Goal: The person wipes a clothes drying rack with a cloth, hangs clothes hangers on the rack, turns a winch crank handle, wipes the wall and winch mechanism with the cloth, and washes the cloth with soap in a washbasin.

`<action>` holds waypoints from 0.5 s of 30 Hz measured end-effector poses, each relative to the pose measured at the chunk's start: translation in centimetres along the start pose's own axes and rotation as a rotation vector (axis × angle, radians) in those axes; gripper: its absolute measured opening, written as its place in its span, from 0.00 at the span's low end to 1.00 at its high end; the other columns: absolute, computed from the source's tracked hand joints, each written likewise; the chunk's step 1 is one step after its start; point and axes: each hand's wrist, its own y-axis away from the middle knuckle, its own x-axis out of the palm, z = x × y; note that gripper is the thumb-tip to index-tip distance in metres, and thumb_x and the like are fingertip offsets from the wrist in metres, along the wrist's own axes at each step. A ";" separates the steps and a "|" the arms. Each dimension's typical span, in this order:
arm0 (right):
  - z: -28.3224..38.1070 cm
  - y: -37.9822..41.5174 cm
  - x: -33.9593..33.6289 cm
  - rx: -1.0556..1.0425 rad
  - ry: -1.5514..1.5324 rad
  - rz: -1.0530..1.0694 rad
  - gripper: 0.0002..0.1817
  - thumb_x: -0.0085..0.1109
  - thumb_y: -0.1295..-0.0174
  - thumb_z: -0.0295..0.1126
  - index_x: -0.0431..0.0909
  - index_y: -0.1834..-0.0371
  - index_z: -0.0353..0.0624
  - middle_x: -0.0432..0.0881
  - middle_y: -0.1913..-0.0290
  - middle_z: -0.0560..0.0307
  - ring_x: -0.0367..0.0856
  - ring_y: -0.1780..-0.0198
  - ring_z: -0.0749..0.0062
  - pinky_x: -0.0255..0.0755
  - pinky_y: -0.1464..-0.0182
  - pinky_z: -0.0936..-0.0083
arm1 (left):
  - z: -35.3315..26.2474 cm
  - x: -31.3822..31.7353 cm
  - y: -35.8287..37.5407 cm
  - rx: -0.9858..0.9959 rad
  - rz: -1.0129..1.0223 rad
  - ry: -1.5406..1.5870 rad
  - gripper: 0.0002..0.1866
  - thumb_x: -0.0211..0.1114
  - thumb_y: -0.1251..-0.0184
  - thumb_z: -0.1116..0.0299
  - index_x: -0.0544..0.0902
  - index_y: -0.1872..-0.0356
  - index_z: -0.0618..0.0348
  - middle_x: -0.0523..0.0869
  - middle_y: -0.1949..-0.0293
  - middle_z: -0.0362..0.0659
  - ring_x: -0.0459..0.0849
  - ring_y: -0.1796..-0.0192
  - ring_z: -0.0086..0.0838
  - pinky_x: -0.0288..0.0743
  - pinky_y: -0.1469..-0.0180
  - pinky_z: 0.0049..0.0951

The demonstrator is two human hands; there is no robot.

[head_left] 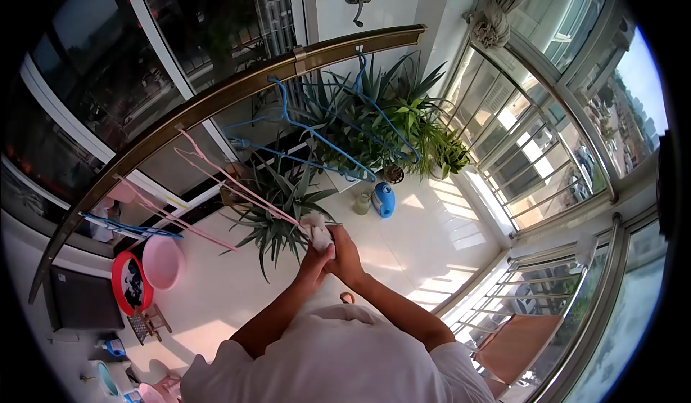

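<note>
A bunched white cloth [317,233] sticks up between my two hands, out in front of my chest. My left hand [314,262] is closed round its lower part, and my right hand [346,254] wraps it from the right side. The end of a pink clothes hanger [245,200] meets the cloth at its upper left. That hanger hangs from a bronze-coloured rail [237,97]. Fingertips are partly hidden behind the cloth and each other.
Blue hangers [324,142] hang further along the rail, above potted plants [374,108]. A blue bottle [384,200] and a glass jar [362,203] stand on the floor. To the left are a red basin [117,296], a pink basin [163,285] and a small stool [152,322].
</note>
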 end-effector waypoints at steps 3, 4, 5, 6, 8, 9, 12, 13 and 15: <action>-0.1 -0.8 -5.4 -0.117 0.081 0.043 0.38 0.68 0.54 0.35 0.63 0.39 0.38 0.70 0.44 0.42 0.68 0.43 0.43 0.67 0.42 0.60 | 0.1 4.3 -2.6 -0.002 -0.033 0.052 0.30 0.65 0.35 0.67 0.61 0.35 0.50 0.72 0.45 0.37 0.72 0.41 0.26 0.71 0.43 0.29; -0.3 -0.8 -6.9 -0.132 0.116 0.048 0.40 0.69 0.55 0.36 0.62 0.38 0.38 0.70 0.43 0.42 0.68 0.42 0.43 0.66 0.41 0.60 | -0.4 6.2 -3.1 -0.024 -0.061 0.082 0.28 0.65 0.35 0.67 0.63 0.36 0.51 0.73 0.46 0.38 0.74 0.43 0.27 0.72 0.44 0.30; -0.3 -1.0 -8.3 -0.151 0.152 0.052 0.41 0.69 0.55 0.37 0.61 0.36 0.38 0.69 0.42 0.43 0.68 0.42 0.44 0.66 0.41 0.60 | -0.2 7.1 -4.3 -0.011 -0.092 0.052 0.28 0.65 0.35 0.66 0.64 0.37 0.52 0.74 0.46 0.39 0.74 0.44 0.27 0.73 0.46 0.31; -0.3 -1.2 -9.8 -0.170 0.188 0.059 0.43 0.70 0.56 0.38 0.61 0.35 0.38 0.69 0.41 0.43 0.68 0.42 0.44 0.66 0.40 0.61 | 0.3 7.8 -5.2 0.001 -0.126 0.025 0.28 0.65 0.36 0.65 0.65 0.37 0.53 0.74 0.47 0.39 0.75 0.44 0.28 0.74 0.47 0.31; -0.3 -1.9 -13.0 -0.120 0.219 0.094 0.41 0.71 0.53 0.38 0.64 0.36 0.39 0.66 0.36 0.44 0.67 0.39 0.46 0.68 0.40 0.62 | 0.7 9.2 -7.0 -0.011 -0.059 0.027 0.27 0.66 0.36 0.65 0.66 0.38 0.55 0.76 0.49 0.40 0.77 0.47 0.28 0.75 0.49 0.32; -0.6 -2.3 -14.6 -0.107 0.209 0.103 0.39 0.71 0.53 0.36 0.65 0.36 0.39 0.65 0.35 0.44 0.67 0.37 0.47 0.68 0.39 0.63 | 0.9 9.6 -8.1 -0.031 -0.055 0.048 0.26 0.66 0.37 0.65 0.68 0.39 0.56 0.77 0.50 0.40 0.78 0.48 0.28 0.75 0.49 0.32; -0.9 -4.7 -20.1 -0.105 0.214 0.041 0.23 0.66 0.47 0.27 0.74 0.46 0.37 0.73 0.41 0.45 0.77 0.46 0.53 0.75 0.46 0.67 | 1.7 8.7 -13.0 -0.037 -0.058 0.061 0.23 0.66 0.37 0.67 0.71 0.43 0.57 0.78 0.53 0.40 0.79 0.50 0.26 0.75 0.50 0.30; -1.7 -5.7 -22.1 -0.077 0.169 0.023 0.20 0.65 0.46 0.25 0.76 0.49 0.37 0.75 0.44 0.46 0.80 0.50 0.56 0.76 0.48 0.69 | 1.9 8.4 -14.9 -0.030 -0.063 0.064 0.22 0.66 0.38 0.68 0.72 0.44 0.58 0.79 0.54 0.40 0.79 0.51 0.26 0.75 0.51 0.30; -3.4 -9.6 -26.1 -0.092 0.118 -0.075 0.14 0.62 0.44 0.22 0.78 0.54 0.35 0.80 0.51 0.48 0.83 0.58 0.61 0.77 0.54 0.73 | 1.6 8.4 -18.0 -0.012 -0.110 -0.033 0.20 0.67 0.40 0.69 0.74 0.48 0.59 0.80 0.57 0.39 0.80 0.54 0.25 0.75 0.52 0.28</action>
